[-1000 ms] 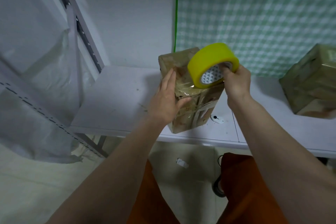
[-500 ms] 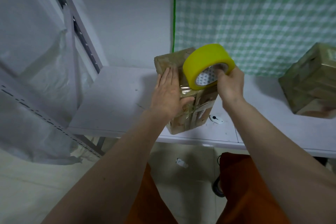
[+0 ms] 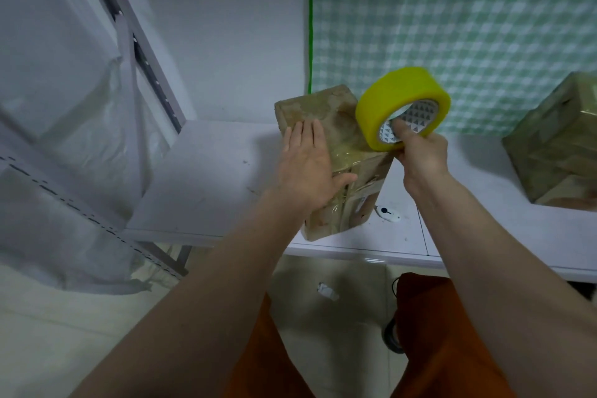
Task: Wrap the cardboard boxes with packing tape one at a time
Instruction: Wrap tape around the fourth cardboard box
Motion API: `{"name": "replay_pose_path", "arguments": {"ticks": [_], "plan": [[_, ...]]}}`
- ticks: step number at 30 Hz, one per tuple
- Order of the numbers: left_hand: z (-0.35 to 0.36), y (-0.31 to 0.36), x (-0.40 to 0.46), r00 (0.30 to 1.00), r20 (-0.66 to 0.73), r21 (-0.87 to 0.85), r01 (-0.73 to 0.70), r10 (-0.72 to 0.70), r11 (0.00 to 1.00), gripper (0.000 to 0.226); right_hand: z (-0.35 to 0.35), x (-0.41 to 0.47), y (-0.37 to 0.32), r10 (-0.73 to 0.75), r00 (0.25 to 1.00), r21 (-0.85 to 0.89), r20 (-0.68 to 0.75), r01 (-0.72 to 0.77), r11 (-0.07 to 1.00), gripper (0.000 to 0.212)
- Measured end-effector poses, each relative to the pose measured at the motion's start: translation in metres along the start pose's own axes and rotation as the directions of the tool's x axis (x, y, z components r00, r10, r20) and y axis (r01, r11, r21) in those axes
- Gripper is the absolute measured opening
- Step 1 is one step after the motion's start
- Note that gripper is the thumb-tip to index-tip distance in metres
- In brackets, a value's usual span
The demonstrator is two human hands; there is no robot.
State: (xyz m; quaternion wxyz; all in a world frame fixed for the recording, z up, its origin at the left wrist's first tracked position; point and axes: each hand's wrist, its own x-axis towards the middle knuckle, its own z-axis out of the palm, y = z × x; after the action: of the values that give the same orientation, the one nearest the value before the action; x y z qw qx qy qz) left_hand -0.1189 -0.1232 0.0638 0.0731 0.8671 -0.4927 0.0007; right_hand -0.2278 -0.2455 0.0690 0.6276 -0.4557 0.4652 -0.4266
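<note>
Standing on the white table [image 3: 206, 171] is a brown cardboard box [image 3: 326, 110], shiny with tape. The left hand [image 3: 308, 171] lies flat on it, fingers straight. The right hand [image 3: 420, 155] grips the yellow tape roll [image 3: 392, 97], one finger poked into its hole, right by the box top. A second wrapped box [image 3: 552, 142] sits well apart at the right, cut off by the edge. Since a second ago the roll has lifted higher. The left hand hides part of the box's side.
</note>
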Motion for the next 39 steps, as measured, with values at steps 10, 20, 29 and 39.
{"name": "replay_pose_path", "arguments": {"ticks": [10, 20, 29, 39], "plan": [[0.017, 0.009, 0.008, 0.998, -0.047, 0.122, -0.044, 0.05, 0.992, 0.104, -0.004, 0.009, -0.006, -0.147, 0.989, -0.157, -0.009, 0.144, 0.977, 0.007], [0.018, 0.007, 0.007, 0.997, -0.039, 0.113, -0.056, 0.061, 0.992, 0.103, -0.031, 0.038, -0.002, -0.006, 0.996, -0.047, -0.091, 0.002, 0.999, 0.011], [0.023, 0.007, 0.01, 0.992, -0.079, 0.131, -0.09, 0.1, 0.987, 0.096, -0.042, 0.054, 0.013, 0.073, 0.995, -0.048, -0.071, -0.076, 0.996, 0.019], [0.029, 0.005, 0.005, 0.988, -0.154, -0.023, 0.004, -0.008, 1.0, 0.087, -0.035, 0.035, 0.051, 0.453, 0.866, 0.244, 0.21, -0.495, 0.834, 0.011]]}}
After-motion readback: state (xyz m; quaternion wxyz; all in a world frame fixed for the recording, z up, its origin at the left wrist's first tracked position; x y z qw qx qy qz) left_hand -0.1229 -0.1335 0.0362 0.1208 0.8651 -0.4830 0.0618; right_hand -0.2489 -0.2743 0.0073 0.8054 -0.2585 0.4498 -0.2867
